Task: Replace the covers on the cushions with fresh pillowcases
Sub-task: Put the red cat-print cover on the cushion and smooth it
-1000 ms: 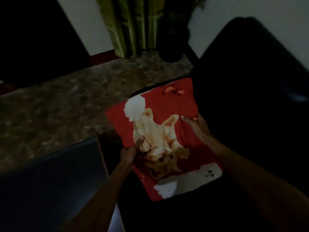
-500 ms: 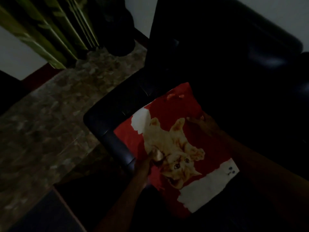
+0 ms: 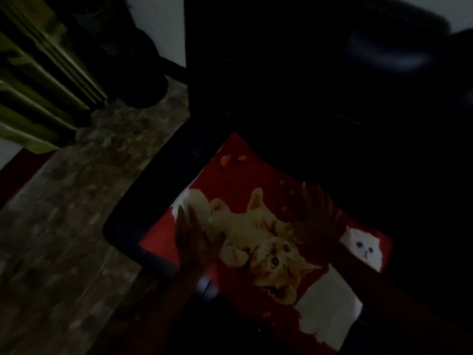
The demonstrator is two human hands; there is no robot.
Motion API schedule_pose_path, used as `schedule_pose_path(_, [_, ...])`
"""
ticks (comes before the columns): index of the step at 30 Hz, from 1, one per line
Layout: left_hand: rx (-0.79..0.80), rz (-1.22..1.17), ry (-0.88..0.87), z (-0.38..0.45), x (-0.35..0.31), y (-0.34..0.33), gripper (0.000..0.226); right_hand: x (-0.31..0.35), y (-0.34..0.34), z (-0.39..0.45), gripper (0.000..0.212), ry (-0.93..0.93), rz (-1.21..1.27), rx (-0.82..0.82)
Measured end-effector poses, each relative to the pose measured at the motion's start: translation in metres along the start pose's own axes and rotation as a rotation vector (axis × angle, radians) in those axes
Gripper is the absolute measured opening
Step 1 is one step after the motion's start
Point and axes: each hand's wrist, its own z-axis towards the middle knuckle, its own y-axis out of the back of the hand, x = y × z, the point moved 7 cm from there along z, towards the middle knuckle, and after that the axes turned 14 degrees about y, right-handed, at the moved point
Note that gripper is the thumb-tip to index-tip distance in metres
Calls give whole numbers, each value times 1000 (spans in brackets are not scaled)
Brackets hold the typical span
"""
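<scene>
While cushion (image 3: pixel 266 242) lies flat on dark armchair seat (image 3: pixel 122 226), near its front-left corner, I spread left hand (image 3: pixel 197 242) and right hand (image 3: pixel 317 213) open over kitten-print cover, gripping nothing, likely smoothing it.

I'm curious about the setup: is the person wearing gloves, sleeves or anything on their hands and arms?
No. Both the left hand and the right hand look bare, with no gloves. The forearms show no sleeves. The picture is too dark and blurred to rule out rings or a watch.
</scene>
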Motion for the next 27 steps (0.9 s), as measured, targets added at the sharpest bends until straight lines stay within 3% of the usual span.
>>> schedule_pose_path(2, [19,243,-247,28,-27,-5,98,-18,-20,-25,85,-110,-5,-8])
schedule_pose_path(4, [138,437,-252,67,-38,-15,106,-40,-50,-52,81,-221,-34,28])
schedule_pose_path(8, [155,330,-114,71,-22,-25,108,-67,-68,-50,84,-268,-17,4])
schedule_pose_path(12, [163,276,-3,48,-5,-21,105,-99,-57,-49,99,-339,-24,-4])
schedule_pose_path(15, [190,295,-98,42,-5,-19,104,-120,-45,-65,108,-342,-15,-52])
schedule_pose_path(19, [174,255,-33,44,-20,-15,120,-124,-36,-126,88,-493,71,-184])
schedule_pose_path(22, [110,376,-279,27,-54,-31,111,-115,-49,-172,94,-765,273,-334])
schedule_pose_path(24, [176,505,-448,16,-67,-61,100,-104,-68,-187,98,-917,402,-362])
schedule_pose_path(27, [227,590,-399,18,-68,-81,96,-99,-81,-190,92,-946,464,-394])
